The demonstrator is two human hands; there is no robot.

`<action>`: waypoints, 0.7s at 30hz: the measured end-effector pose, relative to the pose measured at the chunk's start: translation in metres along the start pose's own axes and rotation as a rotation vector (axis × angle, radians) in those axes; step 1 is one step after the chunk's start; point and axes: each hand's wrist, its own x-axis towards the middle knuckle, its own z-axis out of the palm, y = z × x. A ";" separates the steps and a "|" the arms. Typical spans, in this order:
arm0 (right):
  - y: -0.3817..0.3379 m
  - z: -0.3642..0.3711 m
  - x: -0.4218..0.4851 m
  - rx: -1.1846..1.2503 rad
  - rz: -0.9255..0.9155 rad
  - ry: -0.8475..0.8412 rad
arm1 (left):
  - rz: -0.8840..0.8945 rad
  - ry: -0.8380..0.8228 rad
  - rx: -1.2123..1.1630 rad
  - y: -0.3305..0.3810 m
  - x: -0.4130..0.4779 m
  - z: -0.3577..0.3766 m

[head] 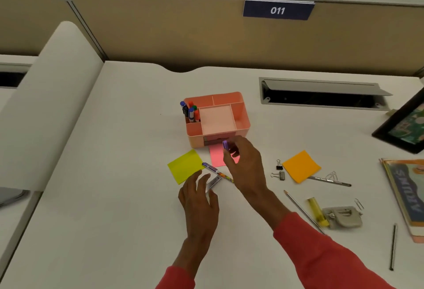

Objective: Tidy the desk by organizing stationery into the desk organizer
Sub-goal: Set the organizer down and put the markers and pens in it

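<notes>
Hands: purple marker [226,146] is pinched in right hand [245,167], just in front of organizer [215,117]; left hand [198,197] is spread wide beside it, nothing gripped.
Risk: marker may be dropped short, since held by its end w/ tip pts only.

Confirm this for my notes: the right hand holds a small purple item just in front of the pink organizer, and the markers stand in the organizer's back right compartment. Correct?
Not quite. The head view shows the markers standing in the left compartment of the pink organizer, not the back right one. The rest holds: the right hand holds a small purple item just in front of the organizer.
</notes>
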 end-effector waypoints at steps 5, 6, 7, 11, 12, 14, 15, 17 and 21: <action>-0.072 -0.013 0.042 0.192 -0.145 0.160 | -0.033 0.028 -0.059 0.006 0.005 0.002; -0.078 -0.010 0.049 0.206 -0.167 0.171 | -0.029 0.031 -0.071 0.007 0.006 0.001; -0.082 -0.006 0.055 0.219 -0.183 0.175 | -0.026 0.033 -0.081 0.008 0.007 0.001; -0.079 0.017 0.074 0.220 -0.215 0.139 | -0.043 0.038 -0.104 0.008 0.009 -0.005; -0.075 0.024 0.076 0.210 -0.216 0.118 | -0.048 0.041 -0.108 0.006 0.009 -0.006; -0.064 0.038 0.079 0.171 -0.211 0.065 | -0.059 0.044 -0.117 0.002 0.007 -0.009; -0.058 0.045 0.079 0.142 -0.204 0.033 | -0.062 0.045 -0.119 0.000 0.006 -0.010; -0.046 0.058 0.079 0.039 -0.187 -0.025 | -0.069 0.041 -0.123 -0.006 0.004 -0.013; -0.031 0.073 0.078 -0.306 -0.198 -0.061 | -0.081 0.035 -0.114 -0.017 0.001 -0.015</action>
